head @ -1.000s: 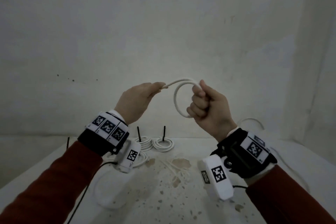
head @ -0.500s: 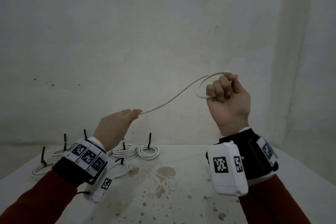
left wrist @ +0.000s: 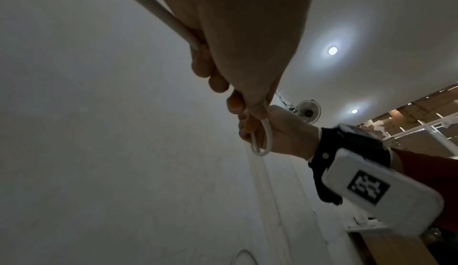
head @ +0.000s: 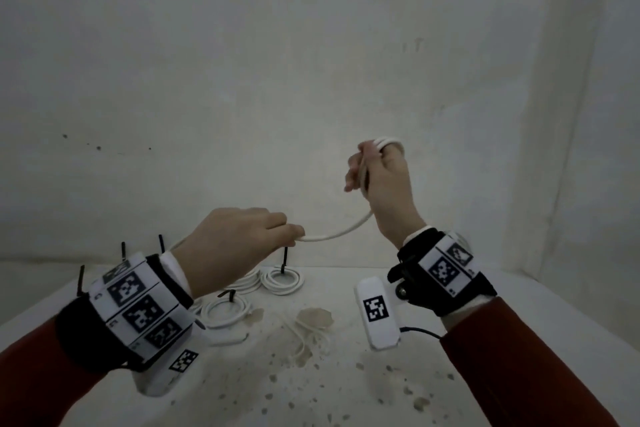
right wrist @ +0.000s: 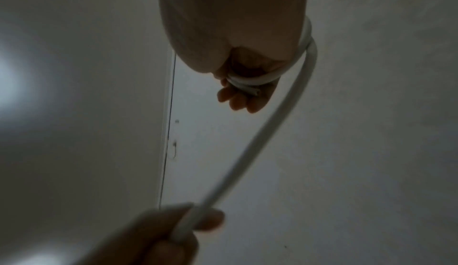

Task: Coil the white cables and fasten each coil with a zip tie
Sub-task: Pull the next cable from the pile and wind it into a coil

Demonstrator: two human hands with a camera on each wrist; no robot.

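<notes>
A white cable [head: 341, 231] runs between my two raised hands above the table. My right hand [head: 360, 170] is the higher one and has a few turns of the cable wound round its fingers, thumb side up. The right wrist view shows the turns crossing my fingers [right wrist: 238, 101], with the cable's cut end lying on them. My left hand [head: 298, 236] sits lower and to the left, pinching the free run of cable [left wrist: 158, 14] between thumb and fingers. From there the cable trails back past the left wrist.
Finished white coils [head: 282, 281] [head: 225, 312] with upright black zip ties lie at the back left of the stained white table [head: 346, 392]. Thin pale strands [head: 304, 329] lie mid-table. A grey wall stands close behind.
My left hand drew the cable out down to the left, then swung back right under my right hand. The right hand rose and turned, taking another turn of cable round its fingers.
</notes>
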